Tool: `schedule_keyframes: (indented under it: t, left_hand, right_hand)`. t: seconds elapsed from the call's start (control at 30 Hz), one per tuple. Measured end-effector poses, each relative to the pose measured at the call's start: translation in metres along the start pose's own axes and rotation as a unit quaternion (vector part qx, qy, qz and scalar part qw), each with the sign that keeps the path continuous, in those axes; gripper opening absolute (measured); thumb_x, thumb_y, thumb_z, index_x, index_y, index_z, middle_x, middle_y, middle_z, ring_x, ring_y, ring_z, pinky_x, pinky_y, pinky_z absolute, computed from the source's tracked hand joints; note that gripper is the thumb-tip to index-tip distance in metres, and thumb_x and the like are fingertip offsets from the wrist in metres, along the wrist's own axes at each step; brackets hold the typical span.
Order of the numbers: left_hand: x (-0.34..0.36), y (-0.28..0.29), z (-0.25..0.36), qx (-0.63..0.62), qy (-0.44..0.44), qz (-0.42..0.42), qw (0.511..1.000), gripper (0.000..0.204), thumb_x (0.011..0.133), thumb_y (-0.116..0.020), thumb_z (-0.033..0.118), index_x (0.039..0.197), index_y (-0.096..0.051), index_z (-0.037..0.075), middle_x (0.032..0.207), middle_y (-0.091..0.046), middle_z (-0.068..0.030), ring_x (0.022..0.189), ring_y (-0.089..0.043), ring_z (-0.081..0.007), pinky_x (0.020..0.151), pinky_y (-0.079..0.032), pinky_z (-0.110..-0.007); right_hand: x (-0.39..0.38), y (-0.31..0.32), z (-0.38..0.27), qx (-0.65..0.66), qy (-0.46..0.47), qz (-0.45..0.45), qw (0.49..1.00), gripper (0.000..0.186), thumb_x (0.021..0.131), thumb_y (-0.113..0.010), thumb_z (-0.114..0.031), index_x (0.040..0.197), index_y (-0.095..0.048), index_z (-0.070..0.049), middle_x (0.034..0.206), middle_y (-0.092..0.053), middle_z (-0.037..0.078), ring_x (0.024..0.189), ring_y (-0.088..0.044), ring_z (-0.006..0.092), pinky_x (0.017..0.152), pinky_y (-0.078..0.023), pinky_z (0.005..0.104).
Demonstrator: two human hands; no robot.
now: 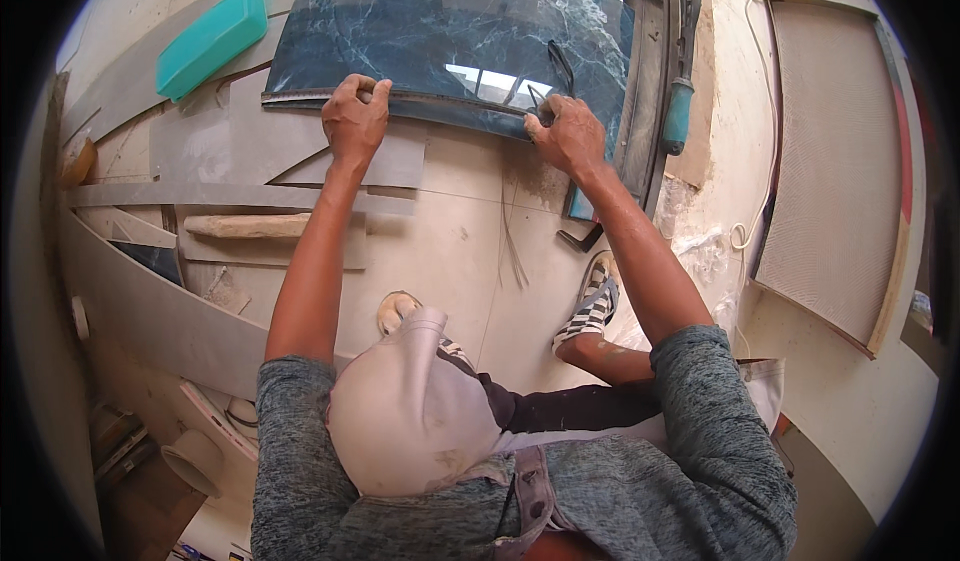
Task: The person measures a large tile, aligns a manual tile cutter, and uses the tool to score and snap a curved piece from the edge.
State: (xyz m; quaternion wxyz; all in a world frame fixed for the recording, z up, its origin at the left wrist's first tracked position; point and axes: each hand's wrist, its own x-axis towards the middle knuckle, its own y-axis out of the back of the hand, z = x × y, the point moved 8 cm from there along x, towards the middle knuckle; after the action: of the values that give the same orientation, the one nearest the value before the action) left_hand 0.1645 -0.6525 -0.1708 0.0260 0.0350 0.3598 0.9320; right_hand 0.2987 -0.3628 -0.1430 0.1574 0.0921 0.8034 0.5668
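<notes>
A dark blue marble-patterned slab [400,31] with glossy reflections lies at the top, a narrow dark strip [450,102] along its near edge. My left hand [355,121] grips this edge toward the left, fingers bent and pressed together. My right hand [568,133] holds the edge farther right, fingertips curled at the strip. Beside the slab's right side runs a long metal tool [645,101], apparently a tile cutter, with a teal-gripped handle [678,116]. A thin black curved piece [560,61] rests on the slab near my right hand.
A teal plastic box [212,41] sits upper left among grey offcuts [190,146] and a wooden piece [247,226]. A framed panel [820,161] and a white cable [742,233] are at the right. Crumpled plastic [700,251] lies on the floor near my feet.
</notes>
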Motion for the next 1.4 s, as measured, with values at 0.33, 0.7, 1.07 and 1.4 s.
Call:
schedule_keyframes:
  t: [0.33, 0.7, 1.07, 1.4]
  left_hand:
    - [-0.016, -0.084, 0.074, 0.045, -0.263, -0.258, 0.929, 0.015, 0.085, -0.071, 0.018, 0.095, -0.077, 0.008, 0.09, -0.064, -0.008, 0.095, -0.061, -0.0275, 0.086, -0.05, -0.04]
    - [-0.018, -0.12, 0.096, 0.025, -0.326, -0.353, 0.877, 0.015, 0.083, -0.071, 0.016, 0.092, -0.076, 0.006, 0.094, -0.069, -0.0111, 0.096, -0.064, -0.0309, 0.085, -0.051, -0.041]
    - [-0.03, -0.17, 0.131, 0.01, -0.367, -0.473, 0.801, 0.02, 0.08, -0.074, 0.015, 0.096, -0.076, 0.002, 0.094, -0.071, -0.0183, 0.086, -0.067, -0.0349, 0.078, -0.052, -0.041]
    - [-0.029, -0.189, 0.143, 0.024, -0.31, -0.566, 0.763, 0.021, 0.075, -0.077, 0.017, 0.089, -0.076, 0.001, 0.082, -0.072, -0.0177, 0.077, -0.069, -0.0286, 0.074, -0.052, -0.039]
  right_hand:
    - [-0.022, 0.006, 0.031, -0.013, -0.056, 0.008, 0.998, 0.034, 0.082, -0.073, -0.039, 0.095, -0.07, -0.008, 0.098, -0.069, 0.012, 0.1, -0.063, 0.0307, 0.087, -0.05, 0.0424]
    - [-0.034, 0.006, 0.037, -0.031, -0.116, -0.009, 0.993, 0.04, 0.083, -0.073, -0.043, 0.102, -0.071, -0.007, 0.107, -0.068, 0.012, 0.111, -0.06, 0.0297, 0.093, -0.049, 0.0436]
    - [-0.042, 0.02, 0.028, -0.016, -0.097, 0.113, 0.989, 0.036, 0.089, -0.069, -0.041, 0.1, -0.07, -0.006, 0.101, -0.07, 0.013, 0.103, -0.064, 0.0296, 0.088, -0.051, 0.043]
    - [-0.107, -0.019, -0.028, 0.324, -0.16, 0.18, 0.915, 0.029, 0.094, -0.051, -0.01, 0.121, -0.061, -0.005, 0.085, -0.07, 0.018, 0.081, -0.069, 0.0367, 0.078, -0.052, 0.0453]
